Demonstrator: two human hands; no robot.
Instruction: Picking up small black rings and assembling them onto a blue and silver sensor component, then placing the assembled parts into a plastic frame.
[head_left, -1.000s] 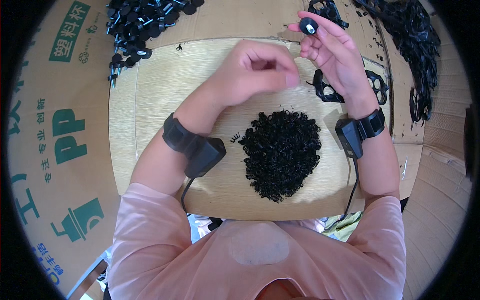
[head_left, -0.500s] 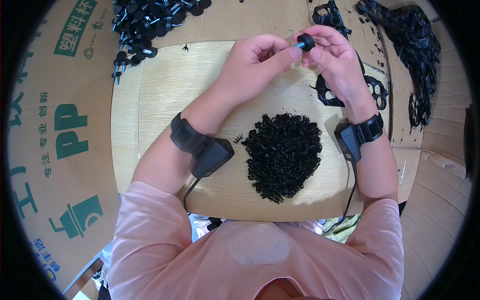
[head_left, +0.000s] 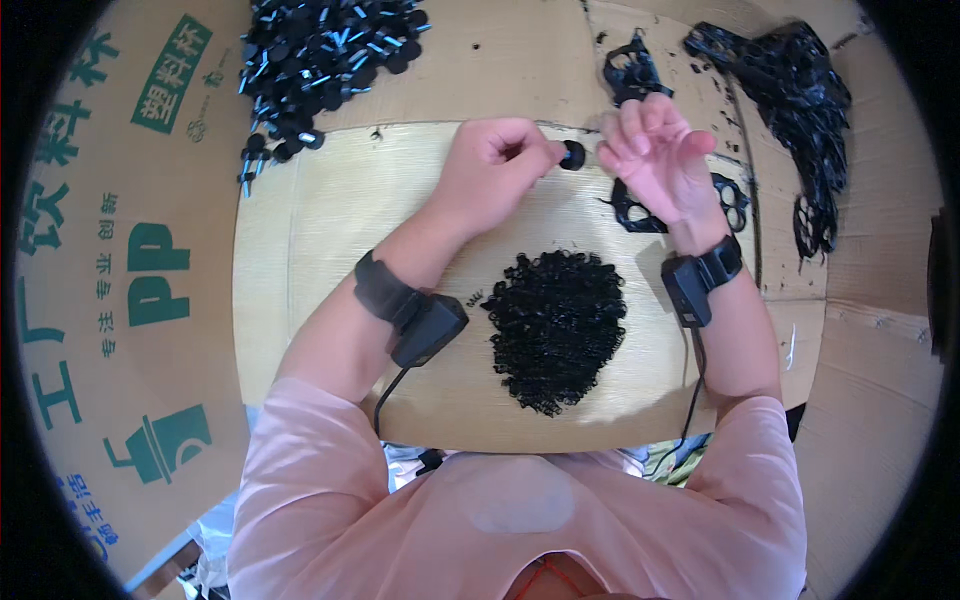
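Note:
Between the thumb and fingertips of my left hand (head_left: 495, 172) is a black round-headed screw (head_left: 574, 155), its bluish metal shank toward the fingers and its head pointing right. My right hand (head_left: 658, 155) is just right of it, palm up, fingers loosely apart and apparently holding nothing. Below both hands, a mound of small curly black rings or coils (head_left: 555, 330) lies on the wood-grain board (head_left: 350, 220). A few loose coils (head_left: 474, 299) sit at its left side. Under and beside my right hand lies a black sheet with round holes (head_left: 634, 216).
Many similar black-headed screws (head_left: 330, 60) are heaped at the far left. Another holed black scrap (head_left: 632, 75) and a tangled black heap (head_left: 790, 95) lie far right. Cardboard walls (head_left: 165, 340) rise at both sides. Cabled black boxes (head_left: 430, 328) are strapped to my forearms.
My right hand has let go of the screw's head and opened. The screw stays in my left hand, now lower and further left. The whole view has shifted slightly.

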